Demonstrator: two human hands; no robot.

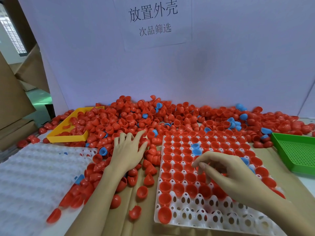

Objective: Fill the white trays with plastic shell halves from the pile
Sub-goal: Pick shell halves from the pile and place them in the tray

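Your left hand [128, 151] lay palm down with its fingers spread and straight on the near edge of the pile of red and blue shell halves [170, 116], its grip apart and holding nothing. Your right hand [228, 172] hovered over the white tray [196, 217] in front of you, fingertips [202, 165] drawn loosely toward the thumb; whether that grip pinched a shell half could not be told. The tray's far rows and most of its middle rows held red shell halves open side up, with a few blue ones [196, 149] among them, while the nearest rows stood mostly bare, save for a single red half [164, 215] at the near left corner. Loose red halves lay scattered on the cardboard [144, 225] between your arms. A second white tray [34, 176] sat at your left, blurred. A yellow tray [68, 137] lay partly buried in the pile's left side, and a green perforated tray [296, 150] sat at the right edge of the desk [305, 183]. A paper sign [153, 21] hung on the white back wall.
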